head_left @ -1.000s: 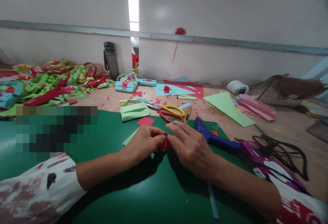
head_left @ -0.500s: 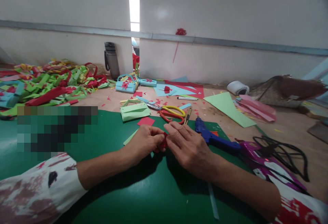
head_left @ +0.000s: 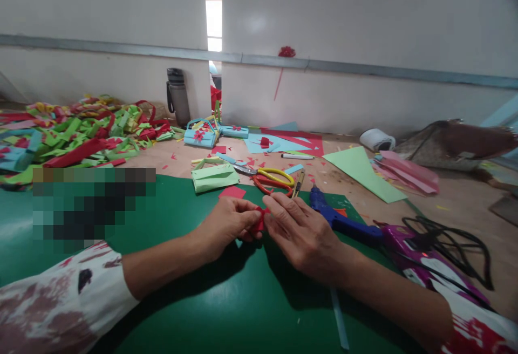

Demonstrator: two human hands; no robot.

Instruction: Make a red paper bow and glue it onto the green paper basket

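Observation:
A small piece of red paper (head_left: 258, 223) is pinched between the thumb and fingers of my left hand (head_left: 226, 222), above the green mat (head_left: 194, 300). My right hand (head_left: 301, 230) meets the paper's right edge, its fingers closed together there; the thumb tip is partly hidden. Just beyond my hands lie scissors (head_left: 272, 178) with one yellow and one red handle, a box cutter (head_left: 298, 182) and a flat red paper square (head_left: 232, 192). A folded light green paper bag (head_left: 214, 177) rests at the mat's far edge. Right of my right hand is a blue glue gun (head_left: 340, 219).
Green and red paper pieces (head_left: 93, 127) are heaped at the left. Blue paper bags (head_left: 200, 135) and a bottle (head_left: 178, 97) stand along the white partition (head_left: 343, 25). A purple power strip (head_left: 421, 257) with black cables lies right. A light blue strip (head_left: 339, 319) is near me.
My right hand has shifted slightly right, away from my left, and more of the red paper shows between them. The whole view has moved a little.

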